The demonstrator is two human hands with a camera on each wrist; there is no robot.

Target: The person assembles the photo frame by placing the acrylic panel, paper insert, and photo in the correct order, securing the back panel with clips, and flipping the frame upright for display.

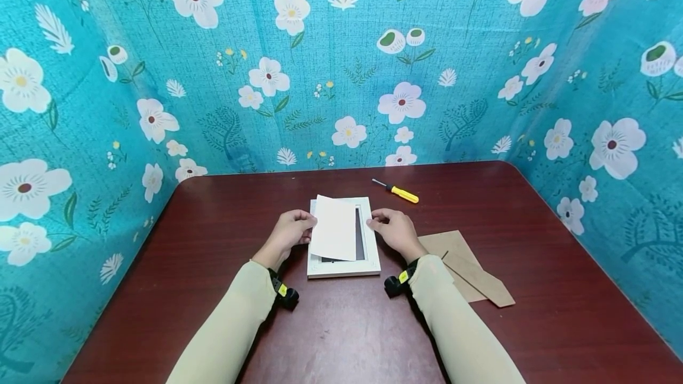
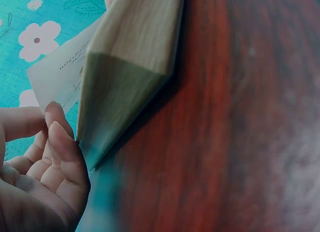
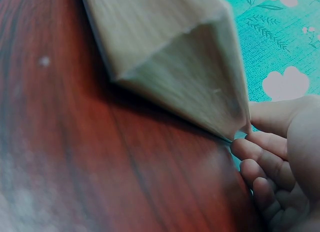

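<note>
A pale picture frame (image 1: 347,269) lies face-down or face-up on the table before me, its opening showing a dark grey inside. Over its left part is a white sheet of paper (image 1: 335,229), tilted slightly. My left hand (image 1: 288,233) pinches the paper's left edge between thumb and fingers. Lines of print show on the paper's underside (image 2: 62,74) in the left wrist view. At the frame's right side, my right hand (image 1: 397,232) grips the edge, thumb on top and fingers curled against the side. The wooden side (image 3: 185,81) looms large in the right wrist view.
A yellow-handled screwdriver (image 1: 402,193) lies behind the frame to the right. Beside my right forearm rests a brown backing board (image 1: 447,243) with a stand leg (image 1: 482,283). Blue flowered cloth (image 1: 341,76) hangs around the dark red table (image 1: 224,206).
</note>
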